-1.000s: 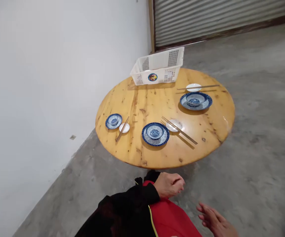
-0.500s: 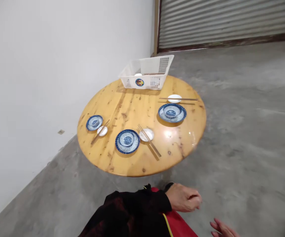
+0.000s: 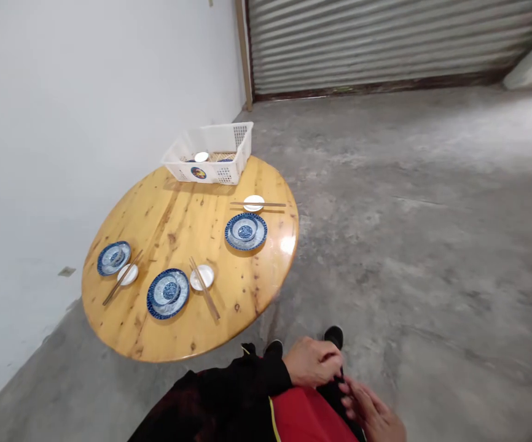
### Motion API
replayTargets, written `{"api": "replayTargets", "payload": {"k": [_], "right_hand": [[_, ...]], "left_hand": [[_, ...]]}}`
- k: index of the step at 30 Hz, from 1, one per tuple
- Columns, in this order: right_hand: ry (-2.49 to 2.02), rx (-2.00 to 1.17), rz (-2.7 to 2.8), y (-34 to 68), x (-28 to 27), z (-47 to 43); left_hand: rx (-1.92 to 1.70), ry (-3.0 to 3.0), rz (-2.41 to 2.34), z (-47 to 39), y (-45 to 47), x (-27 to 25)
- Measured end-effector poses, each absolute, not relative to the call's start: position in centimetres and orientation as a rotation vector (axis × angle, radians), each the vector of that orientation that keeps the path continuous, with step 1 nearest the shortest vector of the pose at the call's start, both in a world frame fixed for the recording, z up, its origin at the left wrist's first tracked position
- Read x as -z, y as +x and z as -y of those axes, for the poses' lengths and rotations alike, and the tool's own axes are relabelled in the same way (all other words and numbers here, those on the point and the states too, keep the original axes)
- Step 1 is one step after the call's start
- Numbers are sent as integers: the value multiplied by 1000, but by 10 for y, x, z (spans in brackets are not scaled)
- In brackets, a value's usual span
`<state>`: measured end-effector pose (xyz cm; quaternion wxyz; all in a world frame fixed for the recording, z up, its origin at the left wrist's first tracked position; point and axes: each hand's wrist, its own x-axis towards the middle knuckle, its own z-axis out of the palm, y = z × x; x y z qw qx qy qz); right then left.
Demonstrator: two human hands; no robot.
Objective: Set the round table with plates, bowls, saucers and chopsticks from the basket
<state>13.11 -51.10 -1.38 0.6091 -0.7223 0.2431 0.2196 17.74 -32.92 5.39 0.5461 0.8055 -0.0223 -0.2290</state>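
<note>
So both hands are off the counter (image 3: 155, 227), just past its near edge, down by the person's red clothing (image 3: 307, 420). Left hand (image 3: 312, 362) has its fingers curled in, right hand (image 3: 373, 412) has them half bent, tips close to the left. There's a dark sliver between the two, but it's blurry, so no telling whether it's being gripped or is just background. Can't call either hand clenched on something or released, tbh. The right wrist is cut off by the frame, and a black sleeve (image 3: 229, 399) covers the left forearm.

Closest stuff to the hands sits at the counter's near side: front bowl (image 3: 169, 291) in a blue-rimmed front plate (image 3: 174, 309), and just beside it the front chopsticks (image 3: 205, 290) lying across a front dish (image 3: 209, 276), hiding part of it. Similar settings at the counter's left side (left plate (image 3: 101, 261)) and right side (right plate (image 3: 246, 245)).

Far end of the counter has a white basket (image 3: 213, 174). Its front wall blocks most of the contents; a white round piece (image 3: 201, 157) shows, the rest is hard to make out.
</note>
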Motion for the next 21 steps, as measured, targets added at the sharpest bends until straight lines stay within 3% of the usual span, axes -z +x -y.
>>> {"api": "replayTargets", "payload": {"k": [4,14,21], "right_hand": [[-1545,-638,-553,218,17,540],[-1558,-490,-501,417,-20,642],[-1584,-706,-363,486,-9,633]], "left_hand": [[387,1930,-100,354,237,-52],[182,1904,-300,433,375,-70],[130,1917,-417,448,434,-64]]}}
